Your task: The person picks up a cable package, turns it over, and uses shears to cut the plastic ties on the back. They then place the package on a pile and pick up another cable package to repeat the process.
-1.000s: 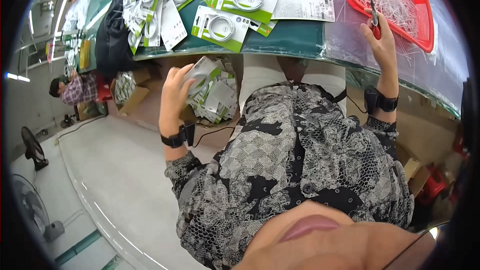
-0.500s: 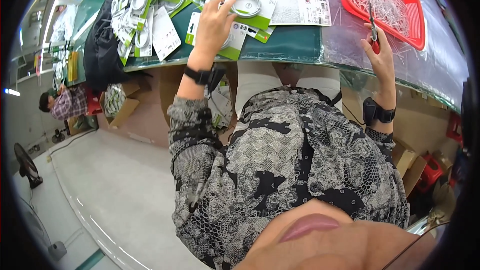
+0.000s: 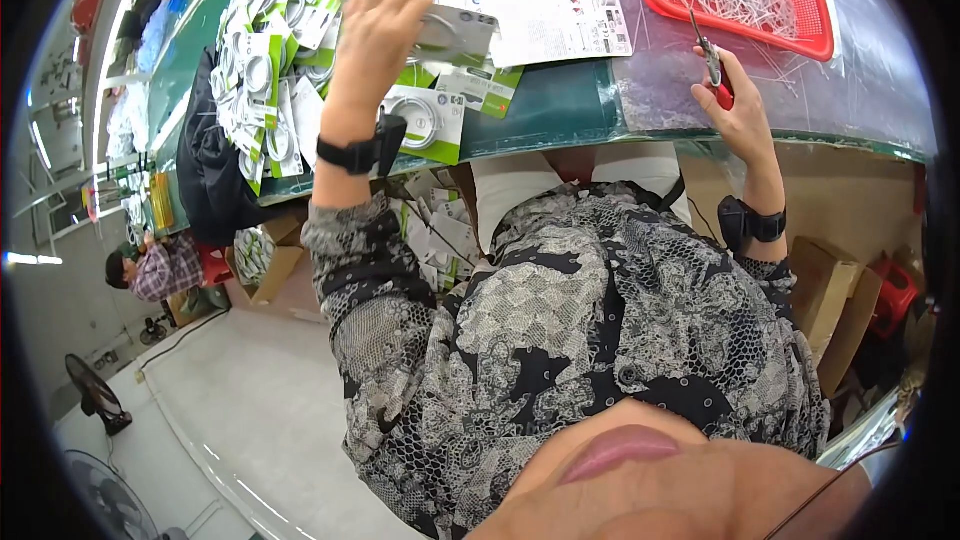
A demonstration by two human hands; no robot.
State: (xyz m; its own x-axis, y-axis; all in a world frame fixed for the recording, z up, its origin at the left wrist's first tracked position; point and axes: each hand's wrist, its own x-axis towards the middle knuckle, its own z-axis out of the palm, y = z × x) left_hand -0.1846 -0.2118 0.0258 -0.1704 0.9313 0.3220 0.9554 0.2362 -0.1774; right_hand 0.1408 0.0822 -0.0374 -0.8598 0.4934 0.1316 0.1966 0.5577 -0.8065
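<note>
My left hand is closed on the edge of a carded cable pack, a blister card with a green lower band, which is tilted and a little blurred. Its fingertips are partly hidden behind the hand. Below it, another carded cable with a white coil lies near the table edge. At the right, my right hand grips red-handled snips, their narrow dark blades pointing away from me, close to the red basket. Beside the held pack lies a white printed card, face down or back side up.
A heap of carded white cables covers the table's left. A red plastic basket holds thin white strips. Black cloth hangs over the left edge. Cardboard boxes stand below the table; another person sits far left.
My left hand has moved left and closed on a carded cable pack, now tilted up. My right hand keeps the snips. The whole view has shifted somewhat.
</note>
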